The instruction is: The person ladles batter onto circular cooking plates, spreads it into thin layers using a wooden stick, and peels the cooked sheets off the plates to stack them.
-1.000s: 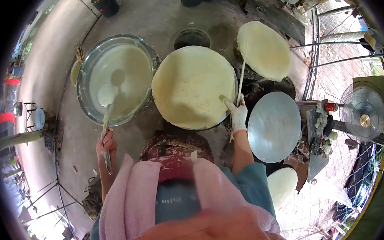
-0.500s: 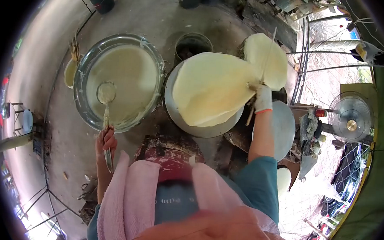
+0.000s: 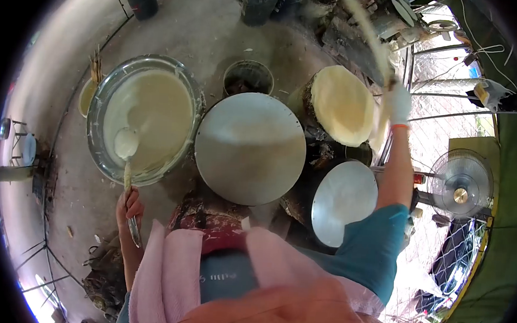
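My left hand [image 3: 129, 204] is closed around the handle of a ladle [image 3: 127, 144], whose bowl rests at the surface of pale batter [image 3: 162, 107] in a wide metal basin [image 3: 93, 126]. My right hand [image 3: 397, 103], in a white glove, is raised at the far right. It grips a thin, pale crepe-like sheet [image 3: 367, 33], seen nearly edge-on and blurred at its far end. Between the hands lies a bare round griddle [image 3: 250, 149]. Another pale sheet [image 3: 343, 106] covers the round top behind it, to the right.
A second bare round plate [image 3: 345, 201] sits at the lower right. Behind the griddle stands a dark bucket [image 3: 248, 76]; more buckets [image 3: 141, 0] are at the back. A fan [image 3: 460, 195] and wire fencing [image 3: 461, 260] line the right side.
My right hand has carried the sheet off the griddle, up and to the right, baring the griddle's surface. My left hand still holds the ladle in the basin. The view has shifted slightly.
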Demonstrator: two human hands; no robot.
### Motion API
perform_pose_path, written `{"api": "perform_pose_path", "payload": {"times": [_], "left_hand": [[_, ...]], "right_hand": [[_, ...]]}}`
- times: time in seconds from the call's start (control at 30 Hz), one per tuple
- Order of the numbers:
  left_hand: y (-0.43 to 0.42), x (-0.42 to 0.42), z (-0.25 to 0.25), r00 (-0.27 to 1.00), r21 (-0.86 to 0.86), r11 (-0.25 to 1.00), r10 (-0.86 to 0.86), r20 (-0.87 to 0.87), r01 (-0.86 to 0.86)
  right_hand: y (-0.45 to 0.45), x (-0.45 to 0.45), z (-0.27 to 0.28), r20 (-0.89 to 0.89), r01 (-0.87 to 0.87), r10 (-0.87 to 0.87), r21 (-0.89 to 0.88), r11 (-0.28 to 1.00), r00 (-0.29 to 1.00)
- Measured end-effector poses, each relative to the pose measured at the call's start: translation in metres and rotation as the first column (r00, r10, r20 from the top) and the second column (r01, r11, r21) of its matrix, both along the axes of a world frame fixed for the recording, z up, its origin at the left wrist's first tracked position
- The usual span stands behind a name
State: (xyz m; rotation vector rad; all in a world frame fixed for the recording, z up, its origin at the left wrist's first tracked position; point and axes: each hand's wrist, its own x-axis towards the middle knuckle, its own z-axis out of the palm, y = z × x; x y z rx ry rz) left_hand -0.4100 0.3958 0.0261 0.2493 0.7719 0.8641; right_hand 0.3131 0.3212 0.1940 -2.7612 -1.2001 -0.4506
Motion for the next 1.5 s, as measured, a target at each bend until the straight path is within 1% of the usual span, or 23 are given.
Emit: {"api": "perform_pose_path", "payload": {"times": [0.07,0.1,0.23,0.33,0.53,0.6,0.67,0.7,0.73,0.77,0.8,0.83,0.87,0.9,0.97,1.03,1.1,1.17,1.23,1.27,1.37,1.47,1.5], "left_hand": [[-0.012,0.004,0.008,1.000,0.014,1.000,-0.002,0.008,0.002],[-0.019,0.007,0.014,1.000,0.022,1.000,-0.003,0.010,0.003],[-0.045,0.020,0.043,0.956,0.060,0.996,0.083,-0.280,-0.069],[-0.049,0.019,0.050,0.949,0.063,0.995,0.091,-0.301,-0.075],[-0.028,0.004,0.048,0.928,0.012,0.999,0.041,-0.371,-0.039],[-0.008,-0.013,0.032,0.941,0.029,0.991,-0.111,-0.319,0.127],[0.023,-0.031,0.009,0.874,0.027,0.954,-0.260,-0.411,0.297],[0.039,-0.040,-0.004,0.875,0.089,0.914,-0.346,-0.340,0.396],[0.053,-0.040,-0.011,0.750,0.049,0.880,-0.372,-0.548,0.472],[0.067,-0.039,-0.018,0.568,-0.030,0.836,-0.398,-0.721,0.548],[0.081,-0.039,-0.026,0.363,-0.138,0.789,-0.421,-0.831,0.598],[0.102,-0.037,-0.026,0.153,-0.222,0.660,-0.461,-0.874,0.718],[0.123,-0.052,-0.053,0.027,-0.085,0.486,-0.220,-0.975,0.870],[0.141,-0.067,-0.096,-0.014,0.001,0.247,0.058,-0.998,0.969],[0.190,-0.076,-0.177,0.205,0.151,-0.225,0.237,-0.950,0.963],[0.217,-0.045,-0.205,0.084,0.040,-0.255,0.166,-0.983,0.966],[0.237,0.018,-0.177,-0.157,-0.164,-0.094,0.074,-0.985,0.982],[0.269,0.021,-0.248,0.245,0.146,-0.347,0.261,-0.934,0.927],[0.280,0.025,-0.254,0.135,0.040,-0.367,0.237,-0.962,0.929],[0.285,0.026,-0.257,0.079,-0.015,-0.379,0.230,-0.970,0.925],[0.284,-0.007,-0.307,0.060,-0.085,-0.614,0.212,-0.975,0.785],[0.250,-0.048,-0.307,-0.273,-0.193,-0.632,-0.030,-0.962,0.751],[0.227,-0.070,-0.292,-0.201,-0.064,-0.255,-0.556,-0.807,0.965]], "right_hand": [[-0.001,0.030,-0.084,0.064,-0.160,0.162,-0.044,0.986,0.985],[0.000,0.022,-0.113,0.130,-0.079,0.098,-0.142,0.987,0.987],[-0.002,0.014,-0.228,0.063,-0.136,0.159,-0.274,0.952,0.985],[-0.004,0.000,-0.278,-0.028,-0.142,0.140,-0.300,0.943,0.990],[-0.016,-0.015,-0.258,-0.197,-0.015,-0.043,-0.281,0.959,0.980],[-0.026,-0.024,-0.253,-0.195,-0.067,0.033,-0.170,0.983,0.980],[-0.043,-0.045,-0.265,-0.228,-0.089,0.068,-0.086,0.992,0.971],[-0.037,-0.099,-0.216,-0.362,0.068,-0.121,-0.155,0.986,0.924],[-0.053,-0.122,-0.216,-0.460,0.026,-0.022,0.003,1.000,0.887],[-0.068,-0.149,-0.217,-0.598,0.120,-0.047,0.083,0.989,0.800],[-0.081,-0.192,-0.210,-0.701,0.195,0.047,0.262,0.945,0.712],[-0.087,-0.246,-0.183,-0.731,0.220,0.044,0.262,0.940,0.681],[-0.107,-0.284,-0.190,-0.727,0.217,0.095,0.323,0.921,0.680],[-0.122,-0.329,-0.198,-0.779,0.320,0.150,0.415,0.852,0.609],[-0.138,-0.413,-0.187,-0.801,0.420,-0.119,0.176,0.890,0.587],[-0.133,-0.491,-0.188,-0.855,0.551,-0.070,0.266,0.791,0.514],[-0.135,-0.546,-0.196,-0.891,0.652,-0.098,0.245,0.718,0.443],[-0.139,-0.588,-0.203,-0.923,0.721,-0.113,0.207,0.662,0.369],[-0.136,-0.621,-0.199,-0.958,0.803,-0.120,0.145,0.579,0.259],[-0.140,-0.636,-0.207,-0.956,0.820,-0.102,0.178,0.543,0.276],[-0.151,-0.672,-0.220,-0.968,0.811,-0.115,0.118,0.574,0.222],[-0.149,-0.711,-0.231,-0.993,0.812,0.027,0.109,0.573,0.115],[-0.151,-0.724,-0.235,-0.996,0.770,0.017,0.078,0.634,0.087]]}}
